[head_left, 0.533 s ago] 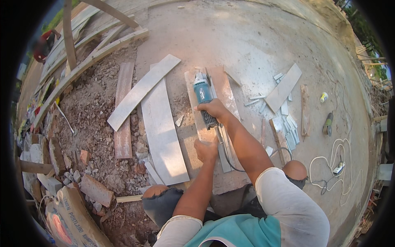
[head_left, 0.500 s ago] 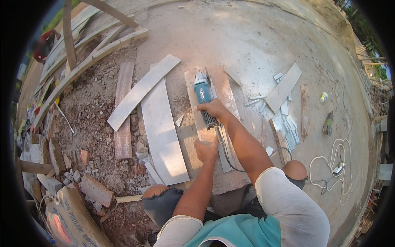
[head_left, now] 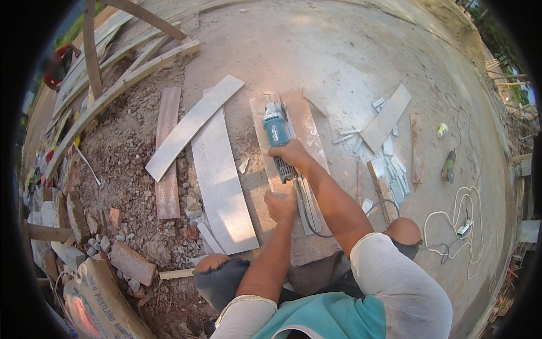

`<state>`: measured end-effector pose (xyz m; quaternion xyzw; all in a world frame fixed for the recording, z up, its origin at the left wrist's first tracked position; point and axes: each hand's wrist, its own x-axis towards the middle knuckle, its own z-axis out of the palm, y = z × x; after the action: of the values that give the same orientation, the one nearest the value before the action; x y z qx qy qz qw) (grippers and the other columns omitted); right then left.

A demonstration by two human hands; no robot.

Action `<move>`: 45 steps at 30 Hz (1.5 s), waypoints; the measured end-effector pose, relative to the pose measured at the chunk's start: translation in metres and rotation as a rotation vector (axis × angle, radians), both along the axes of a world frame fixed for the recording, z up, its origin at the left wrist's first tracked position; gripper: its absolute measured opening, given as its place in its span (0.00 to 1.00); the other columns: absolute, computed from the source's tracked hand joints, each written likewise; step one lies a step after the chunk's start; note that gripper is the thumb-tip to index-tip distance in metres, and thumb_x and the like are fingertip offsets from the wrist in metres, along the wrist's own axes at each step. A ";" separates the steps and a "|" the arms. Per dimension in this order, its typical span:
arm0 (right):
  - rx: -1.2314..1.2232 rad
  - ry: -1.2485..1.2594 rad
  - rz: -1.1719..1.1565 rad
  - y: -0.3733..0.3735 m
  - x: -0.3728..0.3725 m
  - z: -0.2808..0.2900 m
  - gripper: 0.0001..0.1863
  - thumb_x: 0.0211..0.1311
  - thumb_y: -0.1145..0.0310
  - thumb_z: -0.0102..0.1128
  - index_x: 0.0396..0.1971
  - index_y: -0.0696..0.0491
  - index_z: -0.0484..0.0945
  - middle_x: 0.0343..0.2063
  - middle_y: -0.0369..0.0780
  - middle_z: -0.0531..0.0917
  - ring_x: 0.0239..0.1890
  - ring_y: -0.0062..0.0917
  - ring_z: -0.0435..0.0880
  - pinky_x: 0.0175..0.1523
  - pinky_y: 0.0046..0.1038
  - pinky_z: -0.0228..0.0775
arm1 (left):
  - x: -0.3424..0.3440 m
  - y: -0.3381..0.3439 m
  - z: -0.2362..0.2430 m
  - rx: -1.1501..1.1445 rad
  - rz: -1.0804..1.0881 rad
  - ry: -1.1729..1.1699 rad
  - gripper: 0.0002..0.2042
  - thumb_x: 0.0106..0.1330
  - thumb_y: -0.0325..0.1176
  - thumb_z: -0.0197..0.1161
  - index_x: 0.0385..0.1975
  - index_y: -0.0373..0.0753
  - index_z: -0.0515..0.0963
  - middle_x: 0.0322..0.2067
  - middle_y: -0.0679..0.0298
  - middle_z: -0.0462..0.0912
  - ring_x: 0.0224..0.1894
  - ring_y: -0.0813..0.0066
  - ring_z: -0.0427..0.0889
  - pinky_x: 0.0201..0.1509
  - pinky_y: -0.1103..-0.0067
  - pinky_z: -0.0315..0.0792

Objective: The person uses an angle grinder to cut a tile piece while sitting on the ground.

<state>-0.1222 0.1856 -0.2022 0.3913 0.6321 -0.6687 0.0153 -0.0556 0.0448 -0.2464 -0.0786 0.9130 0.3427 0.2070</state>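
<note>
My right hand [head_left: 293,156] is wrapped round the body of a blue-green angle grinder [head_left: 276,131], with its head pointing away from me. The grinder rests over a long, pale tile [head_left: 309,221] lying lengthwise on a dusty board [head_left: 307,124]. A dark cord trails from the grinder's rear, under my right forearm. Closer to me, my left hand [head_left: 280,204] is closed at the near part of the tile, its fingertips partly hidden. The grinder's disc and the exact cutting spot are hard to make out.
Large pale tiles [head_left: 223,181] lie to the left beside rubble [head_left: 135,135]. Cut tile strips [head_left: 395,175] are heaped on the right. Farther right are a second grinder [head_left: 449,167], a can [head_left: 441,130] and a coiled white cord [head_left: 429,226]. A person [head_left: 56,66] is at the far left.
The whole view has shifted slightly. My right hand and the grinder stay over the tile, and my left hand keeps its place; little else differs.
</note>
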 end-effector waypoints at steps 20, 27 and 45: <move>-0.035 -0.003 -0.005 0.001 0.003 -0.004 0.21 0.41 0.62 0.77 0.30 0.64 0.81 0.26 0.42 0.83 0.24 0.25 0.81 0.31 0.28 0.72 | -0.001 -0.003 -0.008 0.017 -0.020 -0.002 0.43 0.46 0.57 0.75 0.56 0.32 0.66 0.54 0.48 0.71 0.56 0.46 0.74 0.59 0.60 0.68; -0.094 0.031 -0.019 0.000 0.002 -0.002 0.19 0.42 0.64 0.77 0.28 0.64 0.81 0.24 0.41 0.83 0.21 0.24 0.80 0.27 0.28 0.71 | -0.001 -0.002 -0.009 -0.001 -0.016 -0.011 0.44 0.46 0.57 0.74 0.57 0.32 0.65 0.55 0.48 0.71 0.56 0.46 0.74 0.59 0.60 0.68; -0.070 0.047 -0.011 -0.011 0.016 -0.006 0.17 0.43 0.65 0.76 0.27 0.62 0.81 0.25 0.41 0.83 0.23 0.24 0.81 0.30 0.28 0.72 | -0.001 -0.001 0.000 0.008 -0.012 -0.035 0.41 0.50 0.51 0.74 0.58 0.32 0.64 0.56 0.49 0.70 0.57 0.47 0.73 0.59 0.60 0.68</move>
<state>-0.1062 0.1748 -0.2079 0.3782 0.6062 -0.6996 0.0104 -0.0568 0.0435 -0.2462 -0.0782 0.9083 0.3436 0.2252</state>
